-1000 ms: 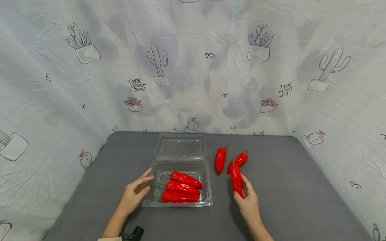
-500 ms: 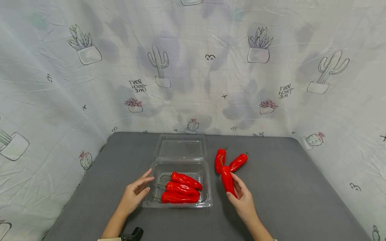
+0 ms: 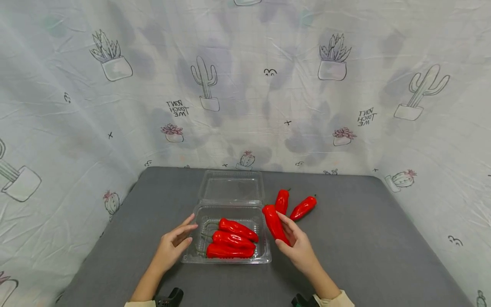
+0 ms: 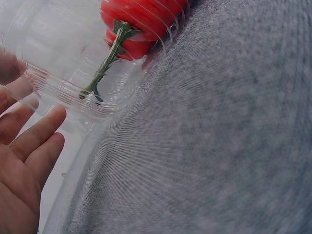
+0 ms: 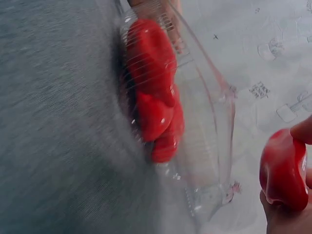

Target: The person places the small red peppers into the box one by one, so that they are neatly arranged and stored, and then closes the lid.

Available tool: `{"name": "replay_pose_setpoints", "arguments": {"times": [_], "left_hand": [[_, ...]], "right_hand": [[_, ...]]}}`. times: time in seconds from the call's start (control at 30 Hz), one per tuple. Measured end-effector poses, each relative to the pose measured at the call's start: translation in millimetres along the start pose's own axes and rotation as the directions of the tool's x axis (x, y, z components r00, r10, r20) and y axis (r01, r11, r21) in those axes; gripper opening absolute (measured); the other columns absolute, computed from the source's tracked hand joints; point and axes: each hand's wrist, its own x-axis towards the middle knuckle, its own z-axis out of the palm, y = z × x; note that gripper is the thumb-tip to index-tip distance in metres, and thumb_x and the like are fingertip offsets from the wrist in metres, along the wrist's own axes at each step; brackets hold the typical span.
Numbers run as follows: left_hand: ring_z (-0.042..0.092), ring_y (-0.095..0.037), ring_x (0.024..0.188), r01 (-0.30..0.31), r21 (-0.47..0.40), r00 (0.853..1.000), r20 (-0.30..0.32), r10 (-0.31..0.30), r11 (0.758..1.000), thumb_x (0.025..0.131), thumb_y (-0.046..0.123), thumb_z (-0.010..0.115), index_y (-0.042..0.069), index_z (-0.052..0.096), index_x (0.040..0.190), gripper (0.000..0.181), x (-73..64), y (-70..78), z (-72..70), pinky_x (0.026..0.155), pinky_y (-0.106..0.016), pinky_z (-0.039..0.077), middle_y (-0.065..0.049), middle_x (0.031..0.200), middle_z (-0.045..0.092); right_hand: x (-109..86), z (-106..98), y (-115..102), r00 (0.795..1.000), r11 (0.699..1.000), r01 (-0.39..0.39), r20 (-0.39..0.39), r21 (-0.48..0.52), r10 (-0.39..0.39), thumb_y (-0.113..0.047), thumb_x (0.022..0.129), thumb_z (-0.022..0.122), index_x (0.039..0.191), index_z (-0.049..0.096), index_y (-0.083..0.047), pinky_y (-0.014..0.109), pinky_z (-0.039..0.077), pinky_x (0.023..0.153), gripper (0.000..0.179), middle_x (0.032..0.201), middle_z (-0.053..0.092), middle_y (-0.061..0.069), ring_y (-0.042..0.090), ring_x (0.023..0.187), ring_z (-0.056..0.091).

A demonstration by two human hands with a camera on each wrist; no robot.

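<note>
My right hand (image 3: pixel 300 252) grips a red pepper (image 3: pixel 274 223) between thumb and fingers, beside the right rim of a clear plastic clamshell box (image 3: pixel 266 258). In the right wrist view the held pepper (image 5: pixel 283 169) shows its blunt lower end. Three red peppers lie side by side in the box, stems to the left; the nearest pepper (image 3: pixel 230 251) is along the front wall. My left hand (image 3: pixel 169 248) rests at the box's left side with extended fingers. In the left wrist view its fingers (image 4: pixel 41 134) are by the clear wall, near a green stem (image 4: pixel 105 64).
Two more red peppers lie on the grey tabletop (image 3: pixel 368 238) right of the box: an upright-lying pepper (image 3: pixel 282 200) and a slanted pepper (image 3: pixel 304 207). The box's lid (image 3: pixel 231 187) is folded back behind it. A cactus-print curtain (image 3: pixel 245 85) surrounds the table.
My right hand has carried its pepper leftward, from in front of the two loose peppers to the box's right edge. My left hand has stayed in place.
</note>
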Motion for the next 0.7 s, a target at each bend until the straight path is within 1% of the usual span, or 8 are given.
{"name": "replay_pose_setpoints", "arguments": {"times": [0.1, 0.17, 0.3, 0.37, 0.43, 0.53, 0.63, 0.7], "left_hand": [[0.047, -0.004, 0.128, 0.014, 0.011, 1.0, 0.005, -0.014, 1.0, 0.085, -0.019, 0.055, -0.014, 0.056, 0.119, 0.035, -1.0, -2.2, -0.4, 0.098, -0.011, 0.042, -0.038, 0.139, 0.036], [0.048, -0.003, 0.127, 0.031, 0.024, 0.999, 0.008, -0.031, 0.999, 0.085, -0.018, 0.055, -0.014, 0.056, 0.119, 0.034, -1.2, -2.2, -0.2, 0.098, -0.011, 0.042, -0.038, 0.139, 0.036], [0.048, -0.003, 0.127, 0.055, 0.043, 0.998, 0.023, -0.056, 0.998, 0.085, -0.017, 0.055, -0.015, 0.056, 0.119, 0.034, 0.2, -1.8, -0.7, 0.099, -0.011, 0.041, -0.036, 0.141, 0.036], [0.048, -0.003, 0.127, 0.061, 0.044, 0.998, 0.025, -0.062, 0.997, 0.085, -0.017, 0.056, -0.015, 0.056, 0.119, 0.034, 0.0, -1.4, -0.6, 0.098, -0.011, 0.041, -0.036, 0.141, 0.036], [0.048, -0.004, 0.127, 0.067, 0.042, 0.997, 0.024, -0.068, 0.997, 0.085, -0.017, 0.056, -0.014, 0.056, 0.12, 0.035, -1.0, -1.2, -0.7, 0.098, -0.011, 0.041, -0.035, 0.142, 0.036], [0.048, -0.004, 0.128, 0.063, 0.043, 0.998, 0.022, -0.064, 0.997, 0.085, -0.017, 0.056, -0.013, 0.057, 0.12, 0.035, -2.4, -1.7, -0.7, 0.098, -0.011, 0.041, -0.036, 0.141, 0.036], [0.049, -0.004, 0.127, 0.047, 0.042, 0.999, 0.013, -0.048, 0.998, 0.084, -0.018, 0.055, -0.014, 0.057, 0.119, 0.034, -2.0, -2.4, -0.8, 0.098, -0.011, 0.041, -0.037, 0.14, 0.037], [0.05, -0.003, 0.125, 0.025, 0.037, 1.0, 0.005, -0.025, 0.999, 0.084, -0.019, 0.055, -0.016, 0.057, 0.117, 0.034, -0.7, -2.4, -0.8, 0.098, -0.011, 0.041, -0.036, 0.14, 0.038]], "right_hand": [[8.0, 5.7, -3.0, 0.996, 1.0, 0.008, 0.084, -0.004, -0.007, 0.011, 0.084, 0.06, 0.142, 0.038, 0.0, 0.018, 0.049, 0.093, 0.063, 0.14, 0.044, 0.025, 0.006, 0.12, 0.051], [13.1, 10.2, -4.7, 0.991, 1.0, 0.01, 0.135, -0.003, -0.009, 0.011, 0.084, 0.06, 0.142, 0.038, -0.002, 0.02, 0.052, 0.09, 0.063, 0.139, 0.045, 0.022, 0.01, 0.116, 0.052], [23.3, 19.1, -7.0, 0.97, 0.999, 0.029, 0.241, 0.023, -0.034, 0.015, 0.084, 0.056, 0.143, 0.037, -0.003, 0.028, 0.055, 0.086, 0.065, 0.139, 0.045, 0.021, 0.018, 0.113, 0.053], [27.1, 23.6, -8.2, 0.957, 0.999, 0.028, 0.287, 0.035, -0.037, 0.015, 0.084, 0.055, 0.144, 0.036, -0.003, 0.03, 0.056, 0.085, 0.065, 0.138, 0.046, 0.021, 0.021, 0.111, 0.053], [30.3, 27.9, -9.9, 0.945, 0.999, 0.009, 0.325, 0.038, -0.021, 0.015, 0.084, 0.055, 0.144, 0.035, -0.005, 0.03, 0.056, 0.085, 0.066, 0.138, 0.046, 0.019, 0.024, 0.11, 0.054], [35.1, 33.8, -12.9, 0.928, 0.999, -0.031, 0.372, 0.012, 0.024, 0.014, 0.084, 0.055, 0.144, 0.036, -0.008, 0.026, 0.055, 0.082, 0.067, 0.136, 0.049, 0.014, 0.024, 0.107, 0.055], [41.0, 39.5, -14.9, 0.91, 0.998, -0.061, 0.409, -0.021, 0.064, 0.015, 0.083, 0.054, 0.144, 0.037, -0.01, 0.024, 0.054, 0.08, 0.068, 0.134, 0.051, 0.012, 0.023, 0.104, 0.054], [45.2, 43.2, -15.1, 0.897, 0.997, -0.06, 0.435, -0.043, 0.073, 0.015, 0.082, 0.053, 0.144, 0.037, -0.007, 0.024, 0.053, 0.08, 0.068, 0.133, 0.051, 0.014, 0.024, 0.102, 0.053]]}}
